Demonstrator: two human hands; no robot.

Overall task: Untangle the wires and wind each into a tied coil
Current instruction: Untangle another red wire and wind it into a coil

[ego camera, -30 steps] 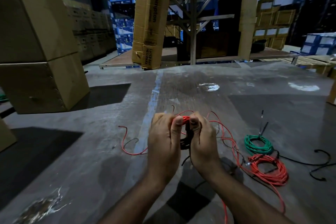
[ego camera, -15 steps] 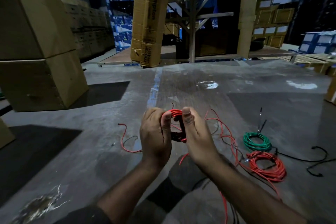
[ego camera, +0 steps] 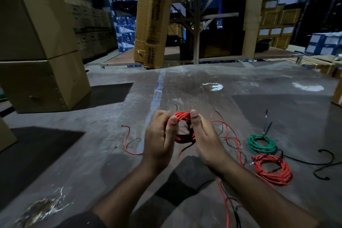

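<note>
Head view: both hands are up over the grey concrete floor (ego camera: 249,107), clamped on a small red wire coil (ego camera: 183,129). The left hand (ego camera: 159,139) curls round its left side, the right hand (ego camera: 204,139) its right, thumbs on top. This looks like the winding step. Next comes tying off the loose tail. At right lie a finished green wire coil (ego camera: 261,144) and a larger red wire coil (ego camera: 272,169).

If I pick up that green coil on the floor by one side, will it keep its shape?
Probably mostly. The green coil lies in neat stacked loops, so it may be tied, but no tie is visible. Its thin wire looks floppy, so the ring would likely sag. A free end sticks up behind it and would probably trail.
</note>
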